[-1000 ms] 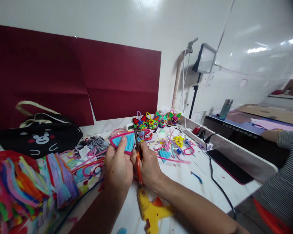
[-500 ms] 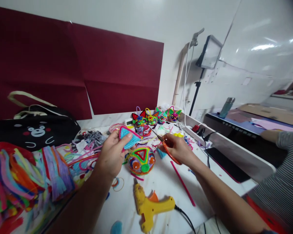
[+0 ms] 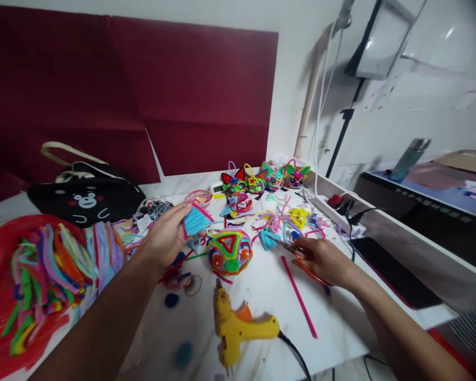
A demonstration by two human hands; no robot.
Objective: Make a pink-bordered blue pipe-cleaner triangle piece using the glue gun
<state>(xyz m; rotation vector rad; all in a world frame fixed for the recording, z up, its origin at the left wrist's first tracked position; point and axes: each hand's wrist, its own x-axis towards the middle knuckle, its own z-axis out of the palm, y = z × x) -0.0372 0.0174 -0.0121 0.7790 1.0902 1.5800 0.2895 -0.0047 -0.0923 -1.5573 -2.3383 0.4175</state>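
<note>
My left hand (image 3: 164, 235) is closed on a blue pipe-cleaner triangle (image 3: 197, 221) with pink edging, held above the table. My right hand (image 3: 323, 259) grips scissors (image 3: 309, 269) by their orange handles. Their blades point left and reach a second blue pipe-cleaner piece (image 3: 266, 239) lying on the table; whether they touch it, I cannot tell. Between my hands sits a round, many-coloured pipe-cleaner face (image 3: 230, 264) with orange eyes and a green nose. A single pink pipe cleaner (image 3: 299, 299) lies below the scissors.
A yellow glue gun (image 3: 238, 329) lies in front, its cord trailing right. Bundled pipe cleaners (image 3: 59, 264) fill the left side before a black bag (image 3: 89, 203). Several finished animal faces (image 3: 256, 183) stand at the back. A black phone-like slab (image 3: 396, 272) lies along the right-hand ledge.
My right hand and the scissors have moved away from the left hand, down toward the blue piece on the table. The left hand, still with its triangle, is further left. The view has shifted.
</note>
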